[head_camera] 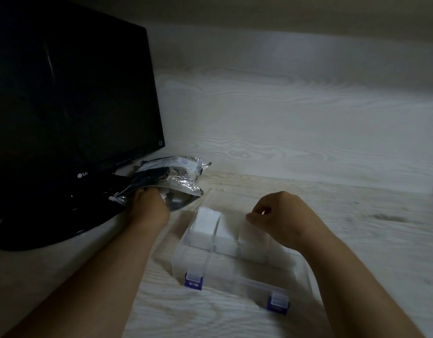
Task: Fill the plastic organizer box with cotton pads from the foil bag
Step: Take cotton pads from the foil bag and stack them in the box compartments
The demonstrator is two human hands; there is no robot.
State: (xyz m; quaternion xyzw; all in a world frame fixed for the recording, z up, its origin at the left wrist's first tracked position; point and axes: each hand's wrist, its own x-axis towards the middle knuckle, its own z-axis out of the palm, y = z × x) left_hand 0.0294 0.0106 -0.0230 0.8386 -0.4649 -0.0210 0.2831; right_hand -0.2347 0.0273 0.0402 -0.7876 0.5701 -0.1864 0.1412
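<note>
- Nearest us, the plastic organizer box [235,262] sits on the desk [356,240], its two purple latches [193,280] facing us. White cotton pads [205,222] fill its far left compartments.
- Our right hand [281,220] hovers over the box's far edge, fingers [264,202] curled, thumb near forefinger. We cannot tell whether they pinch anything.
- Our left hand [149,207] reaches into the foil bag [179,178] lying by the monitor [71,98]. Its fingers are hidden inside, so we cannot tell their grip.

Legible: white "LG" logo on lower bezel of black monitor [71,98]. Print on foil bag [183,182] blurred, unreadable. No other text legible.
</note>
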